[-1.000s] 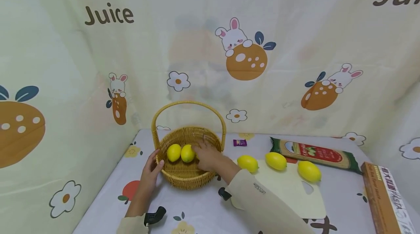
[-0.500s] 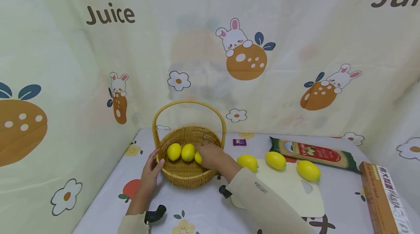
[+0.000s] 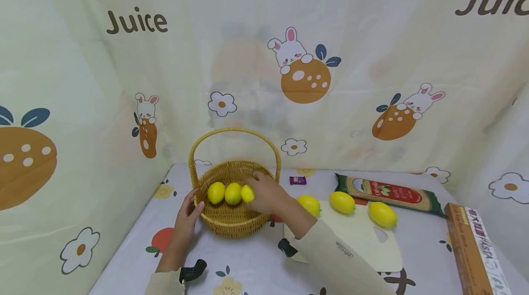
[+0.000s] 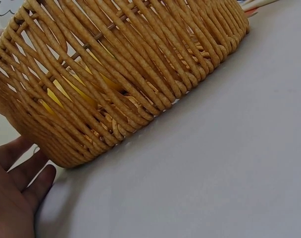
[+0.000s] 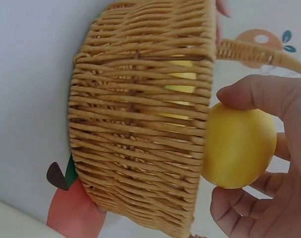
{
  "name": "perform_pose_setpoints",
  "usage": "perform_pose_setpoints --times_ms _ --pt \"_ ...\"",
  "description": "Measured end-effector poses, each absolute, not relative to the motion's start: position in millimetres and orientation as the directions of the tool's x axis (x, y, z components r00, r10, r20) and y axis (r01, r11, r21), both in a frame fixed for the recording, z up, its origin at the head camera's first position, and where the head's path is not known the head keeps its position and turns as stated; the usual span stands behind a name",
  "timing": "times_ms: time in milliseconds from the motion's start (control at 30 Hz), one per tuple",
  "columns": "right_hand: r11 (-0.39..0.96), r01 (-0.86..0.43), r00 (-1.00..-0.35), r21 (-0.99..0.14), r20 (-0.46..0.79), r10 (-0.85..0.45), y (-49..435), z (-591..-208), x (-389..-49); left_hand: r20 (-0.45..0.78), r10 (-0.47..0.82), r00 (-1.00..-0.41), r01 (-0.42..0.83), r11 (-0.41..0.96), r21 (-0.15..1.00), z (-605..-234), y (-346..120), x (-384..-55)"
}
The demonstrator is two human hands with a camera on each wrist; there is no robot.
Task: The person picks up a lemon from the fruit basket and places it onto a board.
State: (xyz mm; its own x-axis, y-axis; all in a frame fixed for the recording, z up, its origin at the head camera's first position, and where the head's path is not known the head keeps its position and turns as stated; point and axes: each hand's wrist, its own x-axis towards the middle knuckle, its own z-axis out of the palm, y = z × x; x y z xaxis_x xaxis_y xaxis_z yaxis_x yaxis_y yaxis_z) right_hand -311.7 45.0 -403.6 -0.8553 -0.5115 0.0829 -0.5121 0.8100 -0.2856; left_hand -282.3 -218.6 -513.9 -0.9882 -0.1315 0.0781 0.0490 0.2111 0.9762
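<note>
My right hand [image 3: 264, 192] grips a yellow lemon [image 5: 239, 146] over the right part of a wicker basket [image 3: 235, 229], thumb on one side and fingers on the other. In the right wrist view the lemon shows above the basket's rim. Two more lemons, a left one [image 3: 216, 193] and a middle one [image 3: 233, 193], lie side by side inside the basket. My left hand [image 3: 188, 217] holds the basket's left rim, its thumb over the edge. In the left wrist view several fingers [image 4: 39, 186] lie by the basket's outer wall.
Three lemons [image 3: 342, 202] lie on or beside a cream cutting board [image 3: 351, 244] to the right. Behind the board is a pasta packet [image 3: 390, 193], with a brown pasta box [image 3: 475, 249] at far right. A small purple wrapped sweet [image 3: 297, 180] lies behind the basket's right side.
The right hand has taken hold of the lemon at the basket's right and lifted it, with the wrist now higher. The left hand stays at the rim. The view shifted slightly.
</note>
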Motion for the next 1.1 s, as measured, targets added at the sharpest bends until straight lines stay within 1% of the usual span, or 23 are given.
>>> perform_pose_setpoints --times_ms 133,400,600,833,1100 --pt "0.803 -0.508 -0.858 -0.310 0.109 -0.501 52.6 -401.8 -299.3 0.080 -0.135 -0.988 0.051 0.210 0.976 -516.3 -219.2 -282.0" --pt "0.803 -0.460 -0.885 -0.378 0.128 -0.447 69.3 -404.3 -275.4 0.102 -0.144 -0.984 0.065 0.239 0.969 -521.0 -221.7 -284.0" --pt "0.808 -0.448 -0.893 -0.382 0.150 -0.424 89.9 -409.9 -263.2 0.100 -0.128 -0.987 0.069 0.228 0.971 -519.8 -220.7 -283.1" --pt "0.817 -0.398 -0.914 -0.418 0.105 -0.392 115.5 -429.5 -250.5 0.092 -0.136 -0.986 0.062 0.209 0.976 -520.3 -221.7 -281.1" --pt "0.852 -0.336 -0.937 -0.402 0.046 -0.347 137.7 -454.2 -240.6 0.101 -0.138 -0.985 0.070 0.212 0.975 -518.9 -218.9 -284.4"
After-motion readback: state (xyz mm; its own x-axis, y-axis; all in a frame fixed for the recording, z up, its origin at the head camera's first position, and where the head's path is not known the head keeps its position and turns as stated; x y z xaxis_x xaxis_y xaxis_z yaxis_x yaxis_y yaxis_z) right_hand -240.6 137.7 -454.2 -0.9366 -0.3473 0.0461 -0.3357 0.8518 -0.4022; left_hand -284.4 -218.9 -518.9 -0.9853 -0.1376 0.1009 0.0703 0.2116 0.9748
